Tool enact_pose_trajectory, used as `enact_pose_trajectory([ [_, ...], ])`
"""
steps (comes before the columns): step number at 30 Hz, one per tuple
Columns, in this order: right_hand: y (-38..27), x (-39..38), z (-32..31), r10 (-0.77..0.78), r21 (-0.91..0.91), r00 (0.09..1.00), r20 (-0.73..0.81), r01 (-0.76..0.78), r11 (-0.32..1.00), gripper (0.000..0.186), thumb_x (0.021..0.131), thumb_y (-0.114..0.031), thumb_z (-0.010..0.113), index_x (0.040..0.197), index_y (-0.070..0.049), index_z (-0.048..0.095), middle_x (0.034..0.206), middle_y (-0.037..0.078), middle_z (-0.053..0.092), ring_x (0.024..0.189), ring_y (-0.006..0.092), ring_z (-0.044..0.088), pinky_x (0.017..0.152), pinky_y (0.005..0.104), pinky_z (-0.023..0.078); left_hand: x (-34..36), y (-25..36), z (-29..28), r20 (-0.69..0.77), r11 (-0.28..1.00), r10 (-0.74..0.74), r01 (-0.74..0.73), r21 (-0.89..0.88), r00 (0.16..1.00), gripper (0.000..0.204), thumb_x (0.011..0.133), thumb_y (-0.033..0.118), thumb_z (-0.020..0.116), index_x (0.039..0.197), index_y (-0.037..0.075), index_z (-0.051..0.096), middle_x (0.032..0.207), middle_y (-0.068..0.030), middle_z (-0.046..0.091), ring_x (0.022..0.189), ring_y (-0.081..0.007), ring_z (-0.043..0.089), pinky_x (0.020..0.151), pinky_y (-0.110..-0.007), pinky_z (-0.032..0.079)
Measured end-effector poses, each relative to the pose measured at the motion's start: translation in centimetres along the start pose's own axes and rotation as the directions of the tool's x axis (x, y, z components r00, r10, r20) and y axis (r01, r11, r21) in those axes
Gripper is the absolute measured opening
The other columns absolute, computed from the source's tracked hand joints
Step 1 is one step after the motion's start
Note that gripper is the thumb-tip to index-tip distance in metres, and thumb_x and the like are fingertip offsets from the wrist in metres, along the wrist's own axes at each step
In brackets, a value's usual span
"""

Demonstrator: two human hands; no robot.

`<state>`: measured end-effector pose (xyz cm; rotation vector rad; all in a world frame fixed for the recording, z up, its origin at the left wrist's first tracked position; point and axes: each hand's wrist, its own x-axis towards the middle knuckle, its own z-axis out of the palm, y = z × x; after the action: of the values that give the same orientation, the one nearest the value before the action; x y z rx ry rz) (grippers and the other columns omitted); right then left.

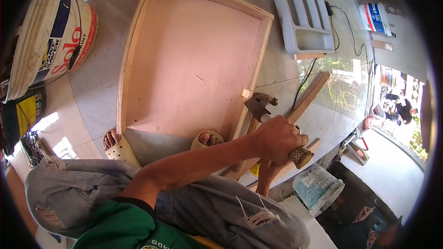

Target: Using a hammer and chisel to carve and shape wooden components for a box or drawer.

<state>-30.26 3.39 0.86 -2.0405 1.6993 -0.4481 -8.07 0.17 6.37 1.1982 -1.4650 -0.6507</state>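
A shallow wooden tray with a pink inner base lies on the tiles, a small pale block at its right side. My left hand reaches across my body, closed round a metal-bladed tool with a carved wooden handle end. The blade is by the tray's right side, overlapping a dark metal head, perhaps a hammer's. My right hand is behind and below the left, its fingers hidden. My sandalled feet are at the tray's near edge.
Loose wooden strips, a grey plastic organiser and cables lie to the right. Paint buckets stand left and far right. A dirty pail is by a dark drop at lower right. People appear beyond the opening.
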Motion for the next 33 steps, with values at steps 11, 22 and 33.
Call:
enact_pose_trajectory([
  [11, 4.0, -0.2, 0.1, 0.196, 0.25, 0.978, 0.074, -0.208, 0.946, 0.028, 0.079, -0.014, 0.064, 0.099, 0.005, 0.06, 0.094, 0.014, 0.064, 0.089, 0.0256, 0.062, 0.074, 0.0396, 0.047, 0.1, 0.2, -0.1, 0.032, 1.0, 0.008, -0.008, -0.009, 0.999, 0.039, 0.051, 0.028, 0.074, 0.084, 0.01, 0.062, 0.062, -0.0082, 0.06, 0.061, -0.03, 0.063, 0.056, -0.043, 0.048],
  [22, 2.8, -0.2, -0.1, 0.198, 0.154, 0.975, 0.105, -0.213, 0.965, 0.029, 0.079, -0.014, 0.065, 0.1, 0.005, 0.059, 0.096, 0.014, 0.063, 0.09, 0.0259, 0.062, 0.075, 0.0395, 0.047, -0.6, 1.4, -0.1, 0.169, 1.0, 0.003, -0.005, 0.015, 0.986, 0.029, 0.059, 0.025, 0.069, 0.083, 0.011, 0.065, 0.064, -0.0093, 0.062, 0.064, -0.0293, 0.064, 0.061, -0.041, 0.048],
  [33, 2.8, -0.4, -0.2, 0.216, 0.117, 0.968, 0.13, -0.232, 0.966, 0.03, 0.079, -0.015, 0.065, 0.101, 0.005, 0.059, 0.098, 0.014, 0.063, 0.092, 0.0262, 0.061, 0.076, 0.0395, 0.047, -0.4, 0.2, -0.7, 0.08, 0.998, 0.015, -0.01, -0.063, 0.997, 0.033, 0.054, 0.025, 0.071, 0.083, 0.011, 0.064, 0.062, -0.008, 0.06, 0.063, -0.0291, 0.063, 0.057, -0.041, 0.047],
])
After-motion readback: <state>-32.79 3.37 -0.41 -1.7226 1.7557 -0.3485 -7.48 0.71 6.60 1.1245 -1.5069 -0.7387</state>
